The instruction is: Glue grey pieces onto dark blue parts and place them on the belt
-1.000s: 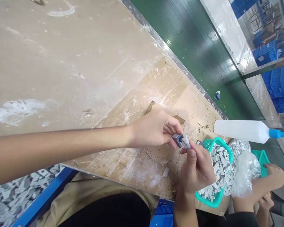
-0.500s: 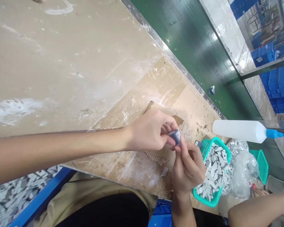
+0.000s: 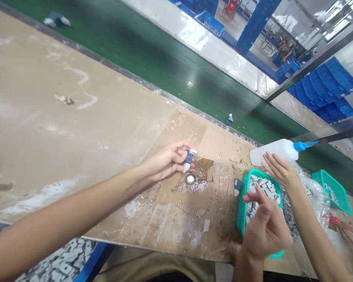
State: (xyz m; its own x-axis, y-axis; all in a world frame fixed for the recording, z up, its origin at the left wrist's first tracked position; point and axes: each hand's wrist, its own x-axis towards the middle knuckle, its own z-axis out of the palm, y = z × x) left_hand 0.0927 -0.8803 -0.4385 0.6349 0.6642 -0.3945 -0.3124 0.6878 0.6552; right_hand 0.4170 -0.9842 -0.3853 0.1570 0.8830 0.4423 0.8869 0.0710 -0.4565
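My left hand (image 3: 170, 160) is closed on a small dark blue-grey block (image 3: 189, 156) with white pieces at its ends, held above the cardboard (image 3: 167, 192). Under that hand the cardboard has a wet-looking brown patch (image 3: 206, 168) and a bright round spot (image 3: 190, 179). My right hand (image 3: 266, 227) is raised in front of the green basket (image 3: 241, 211), slightly blurred, its fingers partly bent and apart with nothing visible in them. In the basket lie many white and grey chips (image 3: 264, 182). Another dark block (image 3: 238, 184) rests against the basket's left side.
Another person's hand (image 3: 279, 168) touches a white bottle (image 3: 257, 154) with a blue nozzle, and that arm crosses close to my right hand. A second green basket (image 3: 338, 196) and a clear plastic bag (image 3: 320, 196) lie right. Beyond the bench runs a green strip (image 3: 153, 66).
My right hand has let go of the block and moved right to the basket; my left hand keeps the block. Another person's hand has come onto the bottle. The view has turned.
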